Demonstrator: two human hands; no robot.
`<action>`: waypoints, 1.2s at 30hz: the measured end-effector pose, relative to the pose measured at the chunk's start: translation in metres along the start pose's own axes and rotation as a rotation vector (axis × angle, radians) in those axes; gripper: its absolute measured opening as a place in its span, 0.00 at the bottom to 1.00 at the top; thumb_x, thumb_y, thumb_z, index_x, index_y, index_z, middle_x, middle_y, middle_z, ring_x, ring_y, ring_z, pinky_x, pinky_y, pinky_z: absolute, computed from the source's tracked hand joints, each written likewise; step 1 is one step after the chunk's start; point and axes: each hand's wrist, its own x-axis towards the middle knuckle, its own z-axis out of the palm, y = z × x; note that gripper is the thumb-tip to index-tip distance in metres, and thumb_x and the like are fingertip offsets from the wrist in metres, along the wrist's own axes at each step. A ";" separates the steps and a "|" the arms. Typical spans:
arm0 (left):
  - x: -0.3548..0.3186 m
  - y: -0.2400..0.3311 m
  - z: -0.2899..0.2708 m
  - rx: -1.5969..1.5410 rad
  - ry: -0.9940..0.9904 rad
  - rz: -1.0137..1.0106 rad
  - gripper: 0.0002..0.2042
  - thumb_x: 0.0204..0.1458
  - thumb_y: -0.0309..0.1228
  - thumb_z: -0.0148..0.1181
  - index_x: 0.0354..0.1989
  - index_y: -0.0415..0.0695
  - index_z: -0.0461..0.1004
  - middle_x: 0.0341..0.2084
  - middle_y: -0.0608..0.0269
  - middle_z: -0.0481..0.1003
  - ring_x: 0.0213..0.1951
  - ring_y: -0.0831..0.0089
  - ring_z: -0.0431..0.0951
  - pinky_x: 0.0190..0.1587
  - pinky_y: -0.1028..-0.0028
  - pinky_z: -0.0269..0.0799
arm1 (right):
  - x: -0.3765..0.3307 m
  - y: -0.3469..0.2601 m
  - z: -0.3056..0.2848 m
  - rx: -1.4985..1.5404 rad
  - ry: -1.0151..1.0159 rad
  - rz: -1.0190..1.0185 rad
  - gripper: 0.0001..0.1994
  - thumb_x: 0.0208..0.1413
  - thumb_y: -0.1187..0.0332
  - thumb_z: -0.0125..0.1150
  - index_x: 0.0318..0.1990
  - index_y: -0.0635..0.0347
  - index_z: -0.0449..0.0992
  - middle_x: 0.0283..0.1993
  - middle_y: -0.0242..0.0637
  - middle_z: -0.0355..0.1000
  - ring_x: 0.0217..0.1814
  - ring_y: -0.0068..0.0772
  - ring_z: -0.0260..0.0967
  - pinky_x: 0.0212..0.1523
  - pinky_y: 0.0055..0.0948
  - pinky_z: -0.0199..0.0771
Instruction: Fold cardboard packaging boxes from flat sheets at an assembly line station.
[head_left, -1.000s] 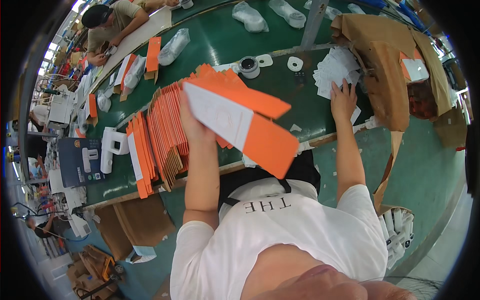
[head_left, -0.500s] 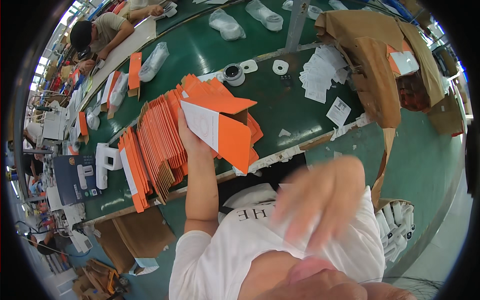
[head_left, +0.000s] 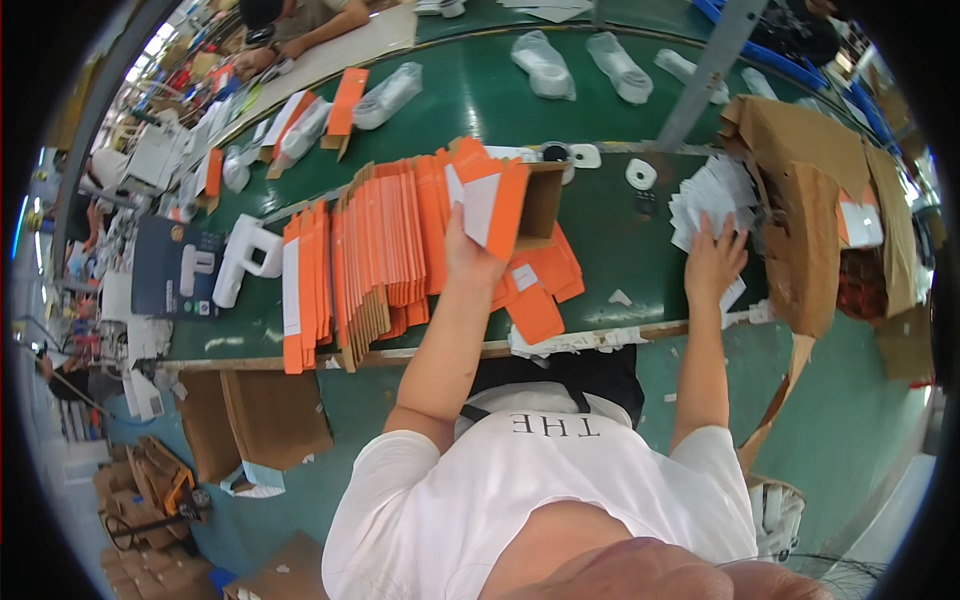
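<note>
My left hand (head_left: 472,258) is closed round an orange-and-white carton (head_left: 508,208), held tilted above the bench with its brown inside showing at one open end. Over to the right, my right hand (head_left: 715,264) reaches onto a fanned pile of white printed leaflets (head_left: 690,208). Its fingers are spread and lie on the sheets. A long row of folded flat orange cartons (head_left: 385,240) leans to the left of the held carton. More flat orange pieces (head_left: 537,312) lie beneath my left hand.
A white handheld device (head_left: 240,262) and a dark printed box (head_left: 178,268) stand left on the green bench (head_left: 610,270). Bagged white devices (head_left: 543,65) lie on the belt beyond. A metal post (head_left: 712,75) and a brown paper-lined carton (head_left: 800,190) stand right. Another person works far left.
My right hand has moved from in front of my chest out to the leaflet pile. The carton in my left hand has turned, showing more of its open end. The view has shifted.
</note>
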 end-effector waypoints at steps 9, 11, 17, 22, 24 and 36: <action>-0.009 -0.013 0.003 0.194 0.063 0.170 0.23 0.61 0.45 0.34 0.56 0.42 0.60 0.52 0.58 0.67 0.55 0.61 0.66 0.57 0.61 0.62 | 0.026 -0.118 -0.161 0.884 0.306 -0.674 0.12 0.35 0.79 0.63 0.32 0.59 0.74 0.32 0.33 0.72 0.32 0.35 0.67 0.34 0.30 0.68; -0.008 -0.017 0.000 0.234 0.001 0.260 0.24 0.60 0.47 0.35 0.56 0.42 0.60 0.53 0.60 0.66 0.55 0.63 0.66 0.57 0.63 0.61 | 0.028 -0.126 -0.164 0.921 0.142 -0.736 0.09 0.41 0.77 0.61 0.34 0.59 0.75 0.34 0.32 0.72 0.35 0.32 0.68 0.35 0.30 0.68; -0.021 0.018 0.017 0.443 -0.064 0.671 0.27 0.59 0.51 0.33 0.56 0.41 0.59 0.53 0.59 0.65 0.55 0.63 0.65 0.58 0.64 0.59 | 0.049 -0.120 -0.156 1.953 -1.009 -0.395 0.30 0.61 0.52 0.42 0.57 0.75 0.59 0.59 0.45 0.61 0.61 0.32 0.57 0.60 0.33 0.54; -0.023 0.018 0.019 0.450 -0.094 0.648 0.27 0.60 0.51 0.34 0.59 0.42 0.55 0.55 0.60 0.62 0.56 0.64 0.63 0.58 0.64 0.59 | 0.047 -0.144 -0.175 1.537 -1.395 -0.098 0.19 0.51 0.69 0.60 0.51 0.62 0.69 0.52 0.42 0.66 0.53 0.34 0.62 0.55 0.33 0.59; -0.021 0.018 -0.001 0.479 0.045 0.414 0.26 0.60 0.48 0.37 0.62 0.44 0.51 0.57 0.60 0.60 0.55 0.65 0.65 0.56 0.66 0.61 | 0.059 -0.159 -0.171 1.148 -0.614 -0.649 0.19 0.48 0.72 0.60 0.49 0.63 0.71 0.49 0.40 0.66 0.55 0.37 0.61 0.56 0.30 0.58; -0.068 0.002 -0.041 2.242 -0.225 0.836 0.29 0.46 0.41 0.59 0.54 0.38 0.62 0.57 0.46 0.58 0.61 0.50 0.53 0.61 0.51 0.45 | 0.131 -0.272 -0.010 0.592 0.042 -1.044 0.18 0.46 0.65 0.61 0.46 0.60 0.70 0.51 0.40 0.65 0.54 0.42 0.61 0.58 0.39 0.57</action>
